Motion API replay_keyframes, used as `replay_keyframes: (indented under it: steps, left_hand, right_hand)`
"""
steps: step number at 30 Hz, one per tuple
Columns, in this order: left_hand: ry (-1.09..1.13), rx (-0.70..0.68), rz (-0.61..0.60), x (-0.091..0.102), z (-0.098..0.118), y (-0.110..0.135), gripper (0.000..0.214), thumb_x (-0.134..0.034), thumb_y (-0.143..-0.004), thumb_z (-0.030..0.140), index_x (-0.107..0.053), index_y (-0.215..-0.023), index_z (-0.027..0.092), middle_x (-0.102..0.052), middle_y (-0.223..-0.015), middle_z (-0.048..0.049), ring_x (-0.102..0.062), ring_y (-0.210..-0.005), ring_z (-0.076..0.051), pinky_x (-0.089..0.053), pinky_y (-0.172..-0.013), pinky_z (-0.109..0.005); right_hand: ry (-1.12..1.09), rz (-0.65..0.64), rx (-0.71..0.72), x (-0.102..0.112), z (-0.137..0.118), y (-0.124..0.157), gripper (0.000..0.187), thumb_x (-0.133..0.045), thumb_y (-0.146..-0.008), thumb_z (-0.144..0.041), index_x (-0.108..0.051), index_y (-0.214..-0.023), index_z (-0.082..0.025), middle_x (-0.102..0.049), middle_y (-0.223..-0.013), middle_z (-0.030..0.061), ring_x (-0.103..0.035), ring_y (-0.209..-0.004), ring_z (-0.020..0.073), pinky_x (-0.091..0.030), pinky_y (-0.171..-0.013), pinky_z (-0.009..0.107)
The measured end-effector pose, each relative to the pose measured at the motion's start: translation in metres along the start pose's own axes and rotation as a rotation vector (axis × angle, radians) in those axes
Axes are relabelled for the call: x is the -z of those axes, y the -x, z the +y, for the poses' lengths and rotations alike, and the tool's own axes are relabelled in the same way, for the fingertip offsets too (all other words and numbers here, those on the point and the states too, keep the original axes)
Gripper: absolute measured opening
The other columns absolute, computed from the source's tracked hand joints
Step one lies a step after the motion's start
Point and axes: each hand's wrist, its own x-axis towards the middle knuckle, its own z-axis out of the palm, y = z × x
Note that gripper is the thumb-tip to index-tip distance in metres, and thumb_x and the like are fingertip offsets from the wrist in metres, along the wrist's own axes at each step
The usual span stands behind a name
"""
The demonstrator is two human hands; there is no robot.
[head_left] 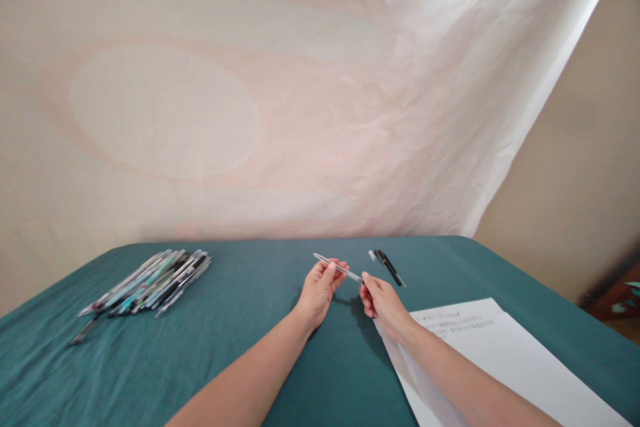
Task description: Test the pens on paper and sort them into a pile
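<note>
A slim, clear-barrelled pen (353, 275) is held slantwise above the table between my two hands. My left hand (319, 287) pinches it near its upper left end, which points away to the left. The lower right end sits in the closed fingers of my right hand (379, 297). Just beyond my right hand lie a black pen (389, 268) and a small white cap-like piece (371, 255). White paper sheets (493, 353) with lines of handwriting near the top lie under my right forearm.
A pile of many pens (155, 280) lies on the left of the green cloth-covered table (240, 347), one dark pen (84, 332) sticking out toward the front. Behind the table hangs a pale sheet (300, 113). Beyond the right edge is a brown object (613, 293).
</note>
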Motion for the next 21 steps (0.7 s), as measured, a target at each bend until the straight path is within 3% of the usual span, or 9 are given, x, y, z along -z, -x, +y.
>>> replay_keyframes:
  steps: [15, 21]
  left_hand:
    - [0.008, -0.015, 0.085, 0.0026, -0.0056, -0.0034, 0.015, -0.060, -0.076, 0.023, -0.049, -0.074, 0.014, -0.064, -0.082, -0.0064, -0.060, -0.079, -0.011, -0.047, -0.080, -0.027]
    - [0.018, -0.010, 0.117, 0.0025, -0.0057, -0.0032, 0.015, -0.060, -0.076, 0.023, -0.049, -0.072, 0.014, -0.064, -0.081, -0.0069, -0.060, -0.079, -0.011, -0.048, -0.078, -0.026]
  right_hand:
    - [0.104, 0.012, 0.103, -0.0030, 0.0013, 0.0024, 0.040, -0.047, -0.076, -0.056, -0.048, -0.068, -0.017, -0.043, -0.042, -0.0072, -0.036, -0.030, 0.0044, -0.028, -0.030, 0.016]
    - [0.047, -0.061, 0.015, -0.0039, -0.0007, 0.0015, 0.046, -0.043, -0.076, -0.060, -0.051, -0.066, -0.015, -0.052, -0.053, -0.0021, -0.042, -0.033, 0.0057, -0.033, -0.028, 0.017]
